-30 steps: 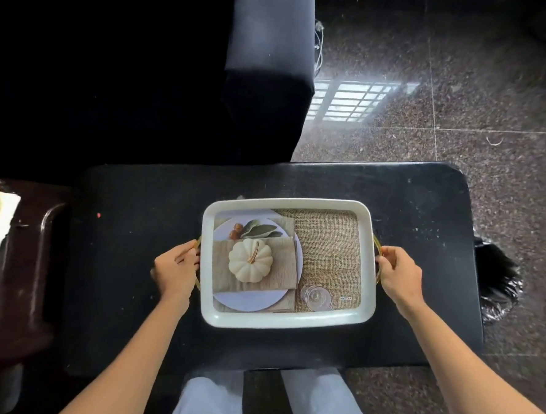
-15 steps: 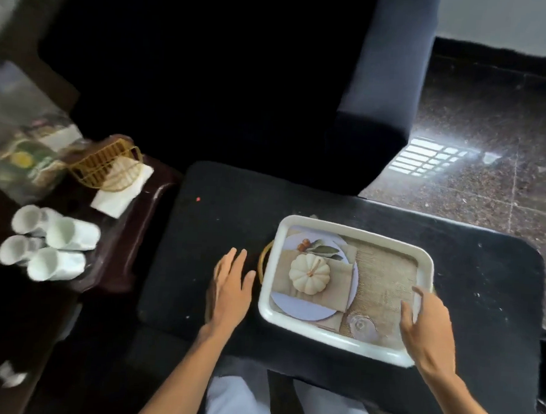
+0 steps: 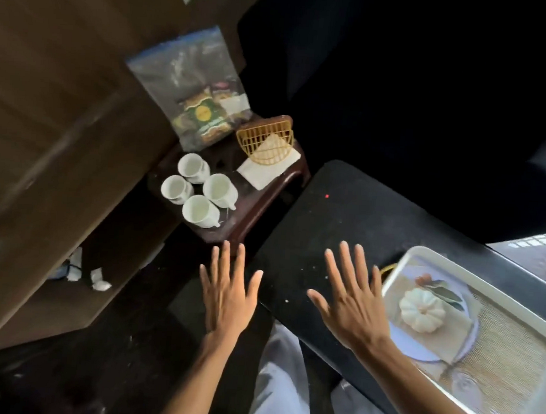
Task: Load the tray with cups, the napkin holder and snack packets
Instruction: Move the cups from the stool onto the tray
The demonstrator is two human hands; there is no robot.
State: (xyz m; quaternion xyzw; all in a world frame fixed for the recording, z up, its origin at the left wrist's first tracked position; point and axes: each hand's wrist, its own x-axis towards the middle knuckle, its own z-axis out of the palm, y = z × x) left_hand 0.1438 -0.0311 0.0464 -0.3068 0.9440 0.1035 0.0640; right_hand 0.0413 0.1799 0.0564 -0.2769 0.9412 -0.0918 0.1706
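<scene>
Several white cups (image 3: 199, 192) stand together on a dark wooden side table (image 3: 259, 202) at the left. Behind them lies a yellow wire napkin holder (image 3: 265, 139) on a white napkin. A clear bag with snack packets (image 3: 198, 109) leans at the back of that table. The white tray (image 3: 491, 281), printed with a pumpkin and plate picture, rests on the black table (image 3: 344, 217) at the right. My left hand (image 3: 228, 295) hovers with fingers spread, just short of the cups. My right hand (image 3: 352, 299) is spread flat over the black table, left of the tray. Both hold nothing.
A dark sofa (image 3: 401, 70) fills the back. A brown wooden cabinet (image 3: 52, 129) stands at the left with a low shelf holding small white items. My legs in light trousers (image 3: 283, 383) sit below the black table's edge.
Both hands have let go of the tray's handles and moved left, fingers spread. The view has swung left and the cups, holder and snack bag are now central.
</scene>
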